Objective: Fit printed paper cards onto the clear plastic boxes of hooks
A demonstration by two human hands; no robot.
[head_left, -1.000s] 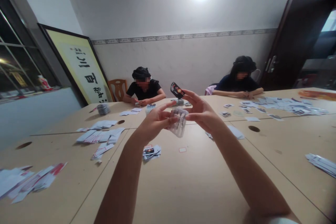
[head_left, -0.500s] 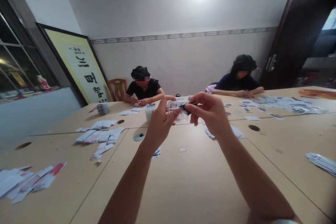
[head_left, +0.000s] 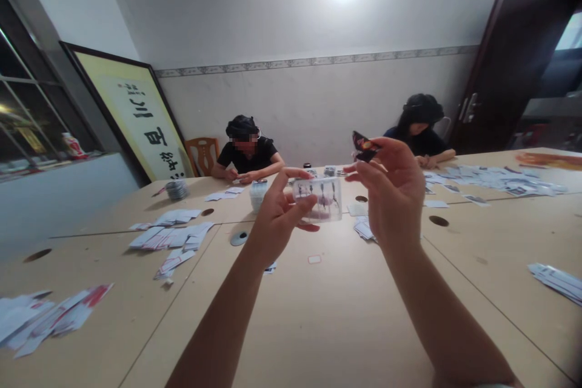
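Observation:
My left hand [head_left: 275,212] is closed around a small clear plastic box [head_left: 335,209], its thumb across the front. Several thin dark pieces with dangling shapes stand in a row inside the box; their kind is too small to tell. To the right and slightly higher, my right hand [head_left: 395,188] pinches a small black card [head_left: 364,144] with an orange mark. The card is tilted and apart from the box. Below the hands, a small white label with a red border [head_left: 314,259] lies on the table [head_left: 318,327].
White paper slips [head_left: 170,236] lie in piles at left, with more slips [head_left: 63,318] nearer. A round stack [head_left: 176,189] stands behind them. Across the table sit two people, one at left [head_left: 248,154], one at right [head_left: 421,133]. Scattered cards [head_left: 495,180] cover the far right.
My right hand has moved up and to the right, taking the black card off the front of the box. The box, still in my left hand, now shows its contents more fully.

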